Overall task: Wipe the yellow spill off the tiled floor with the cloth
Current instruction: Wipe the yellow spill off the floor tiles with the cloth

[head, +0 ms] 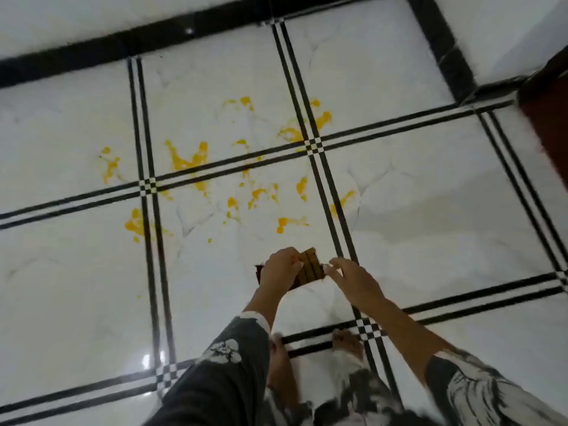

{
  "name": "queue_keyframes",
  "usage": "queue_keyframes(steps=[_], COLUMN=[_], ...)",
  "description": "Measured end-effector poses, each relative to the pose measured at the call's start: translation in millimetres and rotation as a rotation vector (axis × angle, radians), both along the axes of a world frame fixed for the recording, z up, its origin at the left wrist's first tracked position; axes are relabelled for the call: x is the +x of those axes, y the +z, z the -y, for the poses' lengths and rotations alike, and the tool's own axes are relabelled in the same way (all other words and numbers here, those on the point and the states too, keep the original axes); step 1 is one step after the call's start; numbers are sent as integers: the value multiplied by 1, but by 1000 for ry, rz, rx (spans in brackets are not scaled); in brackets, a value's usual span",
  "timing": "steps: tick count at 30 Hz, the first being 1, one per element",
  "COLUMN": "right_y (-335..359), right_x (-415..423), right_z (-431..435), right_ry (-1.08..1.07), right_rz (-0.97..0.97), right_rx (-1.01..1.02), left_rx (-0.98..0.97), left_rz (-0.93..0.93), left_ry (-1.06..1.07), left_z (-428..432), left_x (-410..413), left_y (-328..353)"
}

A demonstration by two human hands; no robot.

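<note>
Short of the yellow spill (187, 162), left hand (281, 267) and right hand (350, 278) fingers pinch the cloth (310, 267) by opposite edges.

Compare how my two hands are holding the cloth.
The left hand wraps its fingers over the cloth, covering its left part; the right hand only pinches the right edge with fingertips. The left hand's sleeve reaches near the wrist; the right hand's forearm is bare. Both hold the cloth short of the spill.

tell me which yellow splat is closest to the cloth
The splat just above the cloth, the one with a thin streak trailing right. All other splats lie farther up or off to the sides.
</note>
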State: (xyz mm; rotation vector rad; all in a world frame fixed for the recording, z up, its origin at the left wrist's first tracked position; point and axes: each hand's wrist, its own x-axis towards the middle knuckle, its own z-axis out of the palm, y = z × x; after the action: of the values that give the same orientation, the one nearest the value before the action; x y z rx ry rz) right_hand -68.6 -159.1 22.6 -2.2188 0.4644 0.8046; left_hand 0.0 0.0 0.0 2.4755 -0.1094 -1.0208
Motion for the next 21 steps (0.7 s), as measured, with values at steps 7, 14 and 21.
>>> queue_keyframes(steps=[7, 14, 21], right_y=[-214, -299, -301], right_x=[24, 67, 88], right_z=[34, 72, 128], right_ry=[320, 66, -307], right_rz=[289, 600, 591], right_rx=[-223, -434, -507], left_rx=[238, 102, -167], left_rz=[73, 103, 187], left_ry=[-560, -660, -406], left_z=[21, 38, 100], left_x=[7, 45, 99], left_y=[-206, -240, -199])
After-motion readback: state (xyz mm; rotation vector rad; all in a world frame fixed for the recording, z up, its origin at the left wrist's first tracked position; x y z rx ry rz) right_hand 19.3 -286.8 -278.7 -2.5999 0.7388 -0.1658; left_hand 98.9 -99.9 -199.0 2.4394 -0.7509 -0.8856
